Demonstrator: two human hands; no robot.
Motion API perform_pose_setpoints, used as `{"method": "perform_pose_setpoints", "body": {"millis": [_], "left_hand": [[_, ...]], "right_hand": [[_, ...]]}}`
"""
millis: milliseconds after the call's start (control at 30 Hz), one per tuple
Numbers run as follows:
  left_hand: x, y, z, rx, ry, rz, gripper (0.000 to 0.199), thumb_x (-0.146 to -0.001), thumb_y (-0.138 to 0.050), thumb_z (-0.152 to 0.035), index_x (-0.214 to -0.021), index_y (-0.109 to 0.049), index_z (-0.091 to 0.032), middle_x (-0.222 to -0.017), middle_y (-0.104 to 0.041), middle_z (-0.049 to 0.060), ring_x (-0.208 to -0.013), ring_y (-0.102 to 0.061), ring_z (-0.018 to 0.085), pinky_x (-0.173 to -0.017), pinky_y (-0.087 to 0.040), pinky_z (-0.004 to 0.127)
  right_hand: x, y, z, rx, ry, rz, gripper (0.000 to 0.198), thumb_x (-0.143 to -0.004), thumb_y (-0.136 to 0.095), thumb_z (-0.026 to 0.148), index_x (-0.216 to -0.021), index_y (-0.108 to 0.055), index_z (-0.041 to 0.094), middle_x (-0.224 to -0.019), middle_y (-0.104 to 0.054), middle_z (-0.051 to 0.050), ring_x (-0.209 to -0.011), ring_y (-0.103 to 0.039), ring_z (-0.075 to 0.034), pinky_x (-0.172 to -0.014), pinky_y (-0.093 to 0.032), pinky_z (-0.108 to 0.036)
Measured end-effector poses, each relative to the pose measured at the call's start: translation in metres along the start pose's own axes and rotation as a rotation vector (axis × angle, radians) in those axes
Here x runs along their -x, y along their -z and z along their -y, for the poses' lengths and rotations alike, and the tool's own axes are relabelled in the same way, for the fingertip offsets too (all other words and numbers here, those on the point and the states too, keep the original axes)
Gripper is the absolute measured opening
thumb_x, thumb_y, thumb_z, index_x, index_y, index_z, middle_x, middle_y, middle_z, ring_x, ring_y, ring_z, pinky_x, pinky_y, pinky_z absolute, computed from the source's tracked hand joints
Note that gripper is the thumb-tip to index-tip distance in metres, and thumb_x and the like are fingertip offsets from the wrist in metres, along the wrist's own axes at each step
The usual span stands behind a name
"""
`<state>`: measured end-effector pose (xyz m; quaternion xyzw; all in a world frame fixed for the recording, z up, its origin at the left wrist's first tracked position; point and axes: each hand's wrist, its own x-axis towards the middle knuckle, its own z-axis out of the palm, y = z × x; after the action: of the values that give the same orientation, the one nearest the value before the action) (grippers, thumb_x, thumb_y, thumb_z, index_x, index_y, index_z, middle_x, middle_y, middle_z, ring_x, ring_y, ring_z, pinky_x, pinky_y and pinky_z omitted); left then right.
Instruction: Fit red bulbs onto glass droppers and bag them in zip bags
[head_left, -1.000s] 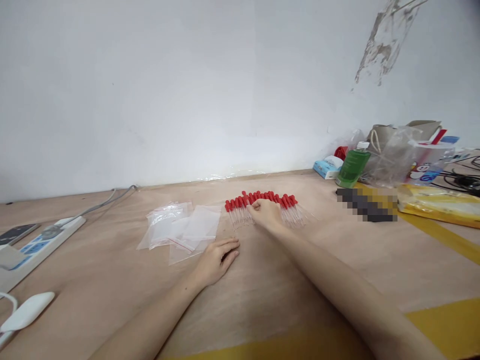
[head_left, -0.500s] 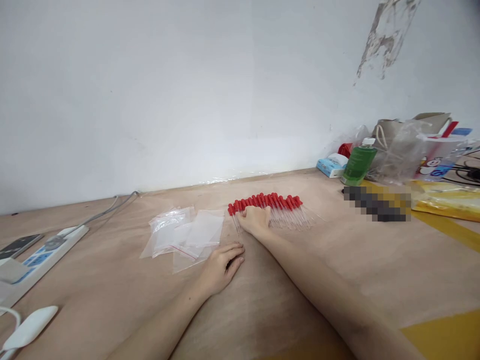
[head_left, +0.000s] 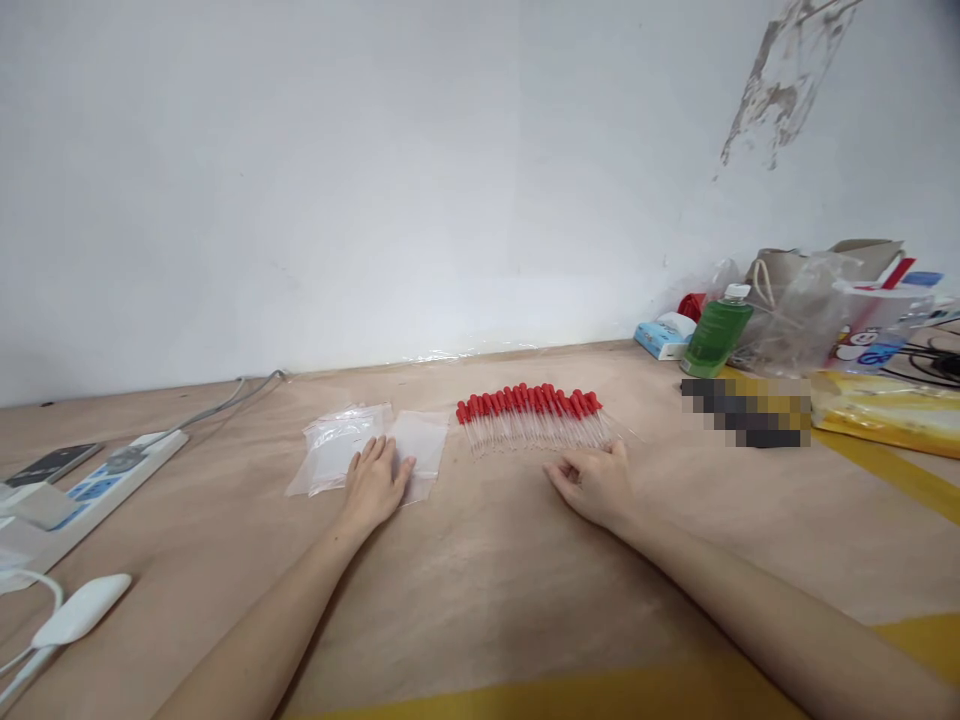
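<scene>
- The tabletop [head_left: 480, 590] is pale brown board with a dull sheen, marked by yellow tape strips along the near edge and at the right.
- Behind it rises a plain white wall [head_left: 375, 180], with a patch of peeling, flaking paint high at the right.
- A row of red-capped droppers [head_left: 534, 418] lies near the middle of the tabletop, caps toward the wall, clear stems toward the person.
- The right hand [head_left: 592, 485] rests on the tabletop just in front of the right part of that row, fingers loosely curled and gripping nothing; whether its fingertips touch the stems cannot be told.
- A small pile of clear zip bags [head_left: 352, 455] lies left of the droppers; the left hand [head_left: 373, 485] lies flat and open on its near edge, palm down.
- Far left, a white power strip [head_left: 90, 485] with a grey cable running toward the wall, a dark phone [head_left: 49, 463] beside it, and a white adapter [head_left: 79, 608] nearer the person.
- Far right, against the wall: a green bottle [head_left: 716, 335], a blue-and-white box [head_left: 664, 335], crumpled clear plastic over a paper bag [head_left: 810, 300], and a yellow packet [head_left: 885, 415].
- Hard to make out: a blurred, pixelated patch on the tabletop right of the droppers; the contents under the crumpled plastic; the number of bags, since they overlap and are see-through. The adapter's cord and the clutter at the right are cut off by the picture's edges.
</scene>
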<state>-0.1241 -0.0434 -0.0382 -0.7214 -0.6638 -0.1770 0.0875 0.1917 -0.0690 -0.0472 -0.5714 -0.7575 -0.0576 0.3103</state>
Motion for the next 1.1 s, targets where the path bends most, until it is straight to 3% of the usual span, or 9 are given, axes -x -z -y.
{"method": "perform_pose_setpoints", "body": {"millis": [100,333,467,533,600,700,867,967,1100], "left_hand": [[0.0,-0.006,0.002,0.035,-0.004,0.111,0.033,-0.087,-0.035,-0.032,-0.102,-0.058,-0.013,-0.123,-0.05,0.016,-0.118,-0.041,0.03,-0.094,-0.032,0.048],[-0.001,0.024,-0.011,0.109,-0.062,0.058,0.039,-0.091,-0.026,-0.027,-0.105,-0.058,-0.009,-0.125,-0.05,0.015,-0.122,-0.037,0.028,-0.099,-0.028,0.047],[0.011,0.04,-0.055,0.214,-0.353,0.082,0.036,-0.091,-0.032,-0.033,-0.118,-0.052,-0.02,-0.132,-0.043,0.005,-0.127,-0.031,0.019,-0.106,-0.021,0.04],[0.021,0.036,-0.081,0.272,-0.546,0.133,0.036,-0.091,-0.03,-0.034,-0.119,-0.052,-0.022,-0.133,-0.042,0.004,-0.127,-0.03,0.018,-0.106,-0.018,0.043],[0.029,0.025,-0.102,0.3,-0.622,0.178,0.037,-0.091,-0.032,-0.035,-0.119,-0.051,-0.022,-0.133,-0.042,0.006,-0.127,-0.031,0.02,-0.105,-0.021,0.044],[0.035,0.009,-0.113,0.367,-0.529,0.139,0.044,-0.087,-0.039,-0.041,-0.124,-0.045,-0.018,-0.132,-0.043,0.01,-0.124,-0.034,0.023,-0.102,-0.028,0.044],[0.043,0.011,-0.086,0.546,-0.424,0.032,0.029,-0.086,-0.043,-0.031,-0.112,-0.051,-0.019,-0.115,-0.053,0.008,-0.109,-0.048,0.02,-0.094,-0.04,0.036],[0.049,0.018,-0.068,0.577,-0.491,0.074,0.021,-0.086,-0.044,-0.025,-0.102,-0.057,-0.02,-0.108,-0.057,0.006,-0.102,-0.053,0.018,-0.089,-0.043,0.034],[0.053,0.019,-0.061,0.545,-0.544,0.16,0.025,-0.087,-0.042,-0.024,-0.106,-0.059,-0.021,-0.111,-0.058,0.006,-0.103,-0.053,0.019,-0.09,-0.043,0.036]], "right_hand": [[0.002,0.002,-0.007,-0.049,-0.065,-0.029,0.033,-0.078,-0.046,0.035,-0.051,-0.051,0.016,-0.049,-0.057,0.004,-0.048,-0.046,-0.009,-0.067,-0.017,-0.03],[-0.001,0.008,-0.007,-0.1,-0.079,-0.072,0.035,-0.078,-0.047,0.036,-0.049,-0.048,0.016,-0.046,-0.053,0.005,-0.046,-0.044,-0.008,-0.068,-0.019,-0.03],[-0.004,0.015,-0.013,-0.143,-0.084,-0.221,0.031,-0.08,-0.047,0.037,-0.057,-0.054,0.017,-0.052,-0.055,0.003,-0.05,-0.047,-0.01,-0.069,-0.024,-0.03],[-0.005,0.019,-0.016,-0.193,-0.037,-0.289,0.026,-0.081,-0.047,0.036,-0.064,-0.056,0.018,-0.057,-0.056,0.001,-0.057,-0.05,-0.012,-0.067,-0.028,-0.029],[-0.005,0.021,-0.017,-0.247,0.056,-0.297,0.023,-0.081,-0.048,0.033,-0.067,-0.057,0.018,-0.063,-0.058,-0.001,-0.063,-0.052,-0.014,-0.066,-0.032,-0.028],[-0.001,0.02,-0.012,-0.328,0.224,-0.187,0.018,-0.081,-0.049,0.03,-0.076,-0.061,0.018,-0.072,-0.06,-0.004,-0.07,-0.054,-0.015,-0.067,-0.039,-0.028],[0.006,0.012,0.002,-0.321,0.481,0.157,0.028,-0.082,-0.049,0.032,-0.105,-0.06,0.022,-0.106,-0.061,-0.007,-0.099,-0.053,-0.02,-0.085,-0.04,-0.037],[0.005,0.012,0.006,-0.251,0.497,0.305,0.041,-0.083,-0.047,0.038,-0.12,-0.052,0.022,-0.125,-0.05,-0.007,-0.117,-0.042,-0.024,-0.096,-0.033,-0.043],[0.006,0.013,0.007,-0.254,0.445,0.446,0.046,-0.086,-0.039,0.041,-0.126,-0.045,0.02,-0.129,-0.046,-0.008,-0.12,-0.039,-0.022,-0.1,-0.031,-0.041]]}}
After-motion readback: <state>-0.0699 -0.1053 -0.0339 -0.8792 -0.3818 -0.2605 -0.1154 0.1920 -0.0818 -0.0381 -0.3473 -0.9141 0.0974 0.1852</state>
